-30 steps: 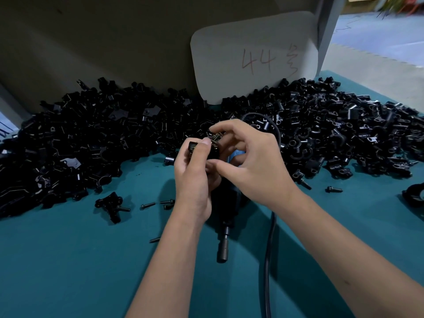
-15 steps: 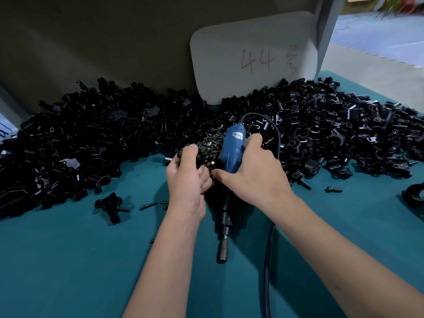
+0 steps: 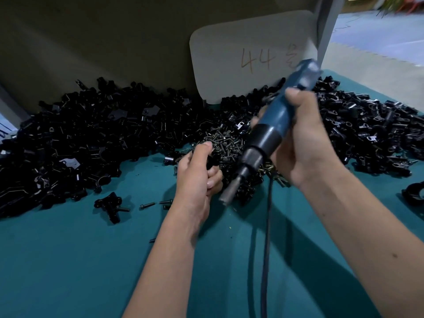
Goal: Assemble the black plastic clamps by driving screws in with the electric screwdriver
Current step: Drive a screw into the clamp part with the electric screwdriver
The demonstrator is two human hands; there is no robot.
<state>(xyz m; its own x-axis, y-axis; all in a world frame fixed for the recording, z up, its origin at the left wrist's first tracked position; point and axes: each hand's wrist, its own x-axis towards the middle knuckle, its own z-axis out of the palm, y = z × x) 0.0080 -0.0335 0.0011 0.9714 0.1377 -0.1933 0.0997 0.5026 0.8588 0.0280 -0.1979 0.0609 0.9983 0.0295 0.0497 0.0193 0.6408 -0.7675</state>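
Since half a second ago I have lifted the electric screwdriver (image 3: 278, 125) off the worktop (image 3: 68, 260); my right hand (image 3: 298, 143) grips its blue barrel, bit tilted down-left; my left hand (image 3: 197, 173) is curled round a small black clamp (image 3: 209, 162) just beside the screw heap (image 3: 226, 143); the clamp looks light, stiff and slippery, best pinched by its flanks; clamp piles crowd the far edge, bare teal lies near me.

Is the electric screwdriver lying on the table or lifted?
Lifted. The right hand grips the electric screwdriver clear of the table, tilted, tip toward the left hand.
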